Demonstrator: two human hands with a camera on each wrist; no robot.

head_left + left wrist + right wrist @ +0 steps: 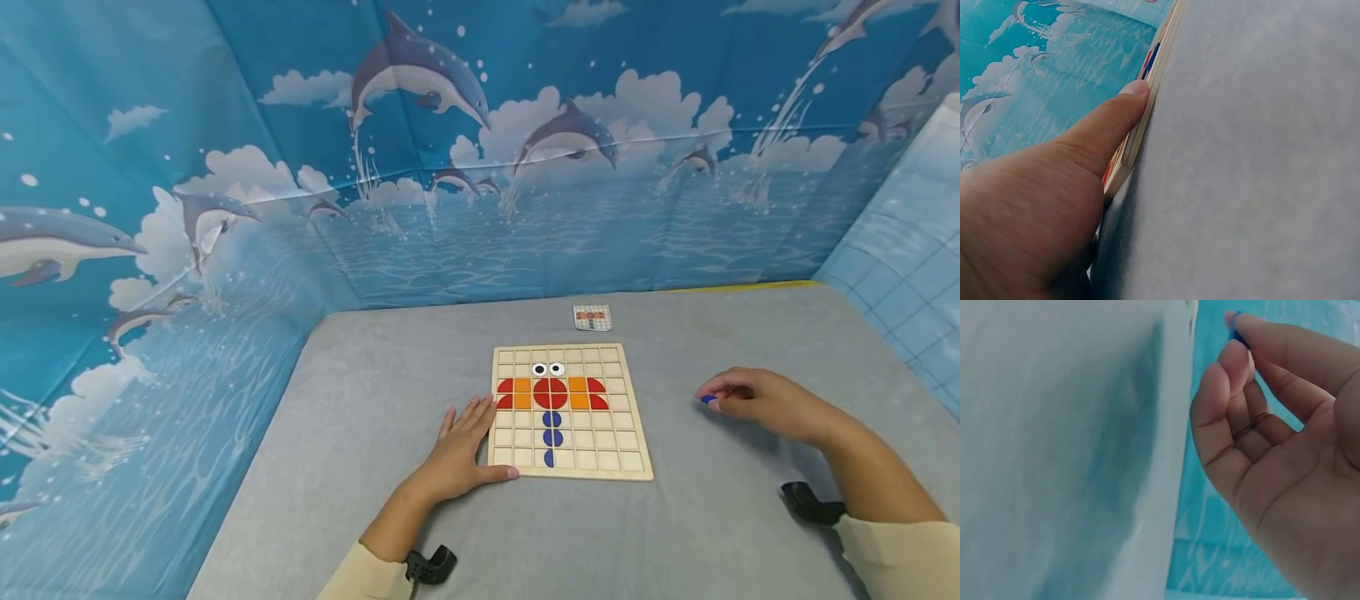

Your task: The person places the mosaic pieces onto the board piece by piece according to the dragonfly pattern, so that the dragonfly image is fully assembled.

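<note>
A square wooden grid board [600, 437] lies on the table, with red, orange and blue pieces and two eye pieces set in its cells. My left hand [459, 454] rests at the board's left side, fingers spread along the edge and thumb on the near left corner. In the left wrist view the thumb [1110, 122] presses the board's edge. Off to the right of the board, my right hand [780, 406] pinches a small blue piece [707, 399] between thumb and fingertips. The right wrist view shows that blue piece partly hidden by the fingers.
A small picture card [592, 317] with a similar coloured pattern lies behind the board. Grey cloth covers the table [390, 375]. A blue curtain printed with dolphins [420, 75] hangs behind and to the left.
</note>
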